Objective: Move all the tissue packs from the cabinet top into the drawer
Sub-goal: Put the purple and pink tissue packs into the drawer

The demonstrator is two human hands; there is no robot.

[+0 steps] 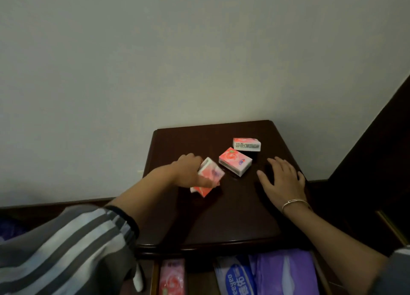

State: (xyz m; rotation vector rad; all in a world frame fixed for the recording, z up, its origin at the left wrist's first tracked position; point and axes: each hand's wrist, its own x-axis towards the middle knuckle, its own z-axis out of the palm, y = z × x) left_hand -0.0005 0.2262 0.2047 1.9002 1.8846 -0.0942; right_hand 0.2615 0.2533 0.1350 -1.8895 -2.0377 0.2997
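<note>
Head cam: L grip (188, 168) pinching tissue pack (210, 172); R grip (281, 179) spread flat on cabinet top (221, 217).

Dark, glossy wooden top (221, 217), back edge against a pale wall. Toward the back right, far pack (246, 144), lying flat, one long side facing forward. Just beside it, nearer and to the left, middle pack (235, 164), flat, turned at an angle, pink face up. Farther left, third pack (209, 178), tilted and blurred, gripped by left hand (188, 168); contact with the wood impossible to tell. Near the right edge, right hand (282, 179), palm down, fingers spread, resting on the wood. Below the front edge, open drawer (154, 277), holding pink pack (172, 277), blue pack (235, 279) and purple pack (286, 274).
</note>
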